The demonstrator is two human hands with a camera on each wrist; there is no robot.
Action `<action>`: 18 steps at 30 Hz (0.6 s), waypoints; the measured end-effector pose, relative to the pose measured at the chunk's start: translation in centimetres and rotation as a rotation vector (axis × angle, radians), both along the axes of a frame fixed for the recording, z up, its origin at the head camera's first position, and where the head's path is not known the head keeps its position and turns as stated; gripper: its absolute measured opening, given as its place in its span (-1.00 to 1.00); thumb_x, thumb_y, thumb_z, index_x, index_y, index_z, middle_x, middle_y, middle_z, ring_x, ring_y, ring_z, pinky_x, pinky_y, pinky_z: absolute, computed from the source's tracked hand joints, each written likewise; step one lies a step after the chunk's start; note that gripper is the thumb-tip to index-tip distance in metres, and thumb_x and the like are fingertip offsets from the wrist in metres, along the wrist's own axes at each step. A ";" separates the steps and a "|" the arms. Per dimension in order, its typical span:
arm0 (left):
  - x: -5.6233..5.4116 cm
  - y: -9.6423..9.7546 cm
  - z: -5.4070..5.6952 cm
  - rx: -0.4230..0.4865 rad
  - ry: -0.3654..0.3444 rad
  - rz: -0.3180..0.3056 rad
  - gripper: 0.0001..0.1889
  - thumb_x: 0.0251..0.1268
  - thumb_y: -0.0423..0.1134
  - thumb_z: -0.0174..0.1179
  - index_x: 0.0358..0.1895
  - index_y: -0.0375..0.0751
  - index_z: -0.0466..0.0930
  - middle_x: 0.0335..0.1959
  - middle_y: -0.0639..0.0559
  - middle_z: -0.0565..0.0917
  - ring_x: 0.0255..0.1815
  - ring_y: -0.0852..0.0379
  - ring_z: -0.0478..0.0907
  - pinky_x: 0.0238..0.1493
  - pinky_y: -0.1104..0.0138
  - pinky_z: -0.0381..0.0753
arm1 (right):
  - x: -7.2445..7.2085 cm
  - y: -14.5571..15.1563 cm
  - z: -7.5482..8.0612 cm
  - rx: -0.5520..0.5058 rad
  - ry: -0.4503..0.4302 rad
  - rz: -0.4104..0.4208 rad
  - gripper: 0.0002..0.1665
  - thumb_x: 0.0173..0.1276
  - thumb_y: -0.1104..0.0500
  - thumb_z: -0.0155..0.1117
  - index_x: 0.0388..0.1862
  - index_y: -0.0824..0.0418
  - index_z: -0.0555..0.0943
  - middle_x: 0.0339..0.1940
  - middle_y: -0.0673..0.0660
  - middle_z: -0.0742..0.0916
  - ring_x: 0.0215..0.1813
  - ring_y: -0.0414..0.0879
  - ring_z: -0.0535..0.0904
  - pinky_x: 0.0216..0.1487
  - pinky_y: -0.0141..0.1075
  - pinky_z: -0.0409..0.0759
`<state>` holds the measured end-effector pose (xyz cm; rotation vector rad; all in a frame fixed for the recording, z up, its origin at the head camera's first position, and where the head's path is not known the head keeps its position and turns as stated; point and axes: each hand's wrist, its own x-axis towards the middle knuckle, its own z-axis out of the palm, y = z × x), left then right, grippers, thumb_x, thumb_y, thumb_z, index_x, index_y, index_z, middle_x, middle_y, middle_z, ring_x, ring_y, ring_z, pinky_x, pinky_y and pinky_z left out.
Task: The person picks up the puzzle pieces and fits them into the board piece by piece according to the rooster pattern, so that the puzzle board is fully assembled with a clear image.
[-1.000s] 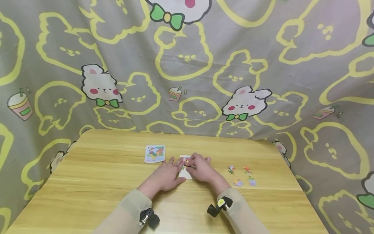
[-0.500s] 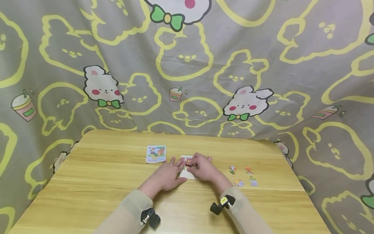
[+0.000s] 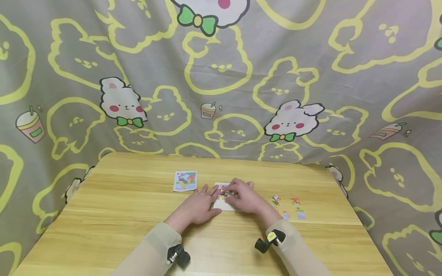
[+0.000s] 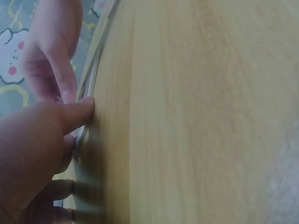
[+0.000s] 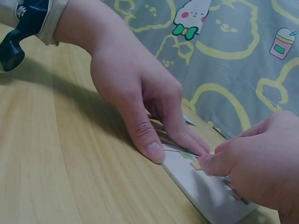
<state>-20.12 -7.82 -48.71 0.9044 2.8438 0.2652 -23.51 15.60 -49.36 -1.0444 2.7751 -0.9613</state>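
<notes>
A small white puzzle board (image 3: pixel 223 206) lies on the wooden table, with colourful picture pieces on its upper part. My left hand (image 3: pixel 197 207) rests at the board's left side, fingers spread and thumb at the near corner. In the right wrist view the left thumb (image 5: pixel 153 151) touches the board's edge. My right hand (image 3: pixel 246 197) is over the board's right part, fingers curled, pinching a puzzle piece (image 5: pixel 236 190) that is mostly hidden under the hand. In the left wrist view the left hand (image 4: pixel 32 154) covers most of the board.
A picture card (image 3: pixel 185 181) of a rooster lies beyond the left hand. Several loose puzzle pieces (image 3: pixel 301 213) lie right of the right hand, one partly hidden by the right forearm. A patterned curtain (image 3: pixel 238 96) hangs behind the table (image 3: pixel 114 199).
My right hand has shifted slightly to the right over the board, baring more of the coloured pieces at the upper left. The left hand stays in place against the board.
</notes>
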 end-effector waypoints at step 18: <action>0.1 0.0 0.0 -0.016 0.011 0.017 -0.20 0.63 0.28 0.02 0.66 -0.21 0.25 0.68 -0.05 0.21 0.63 -0.33 0.17 0.46 -0.28 0.31 | 2.0 4.4 1.5 -0.001 -0.046 -0.072 -0.59 0.48 0.14 0.46 0.25 0.18 0.73 0.06 0.11 0.67 -0.01 0.04 0.58 0.06 -0.03 0.21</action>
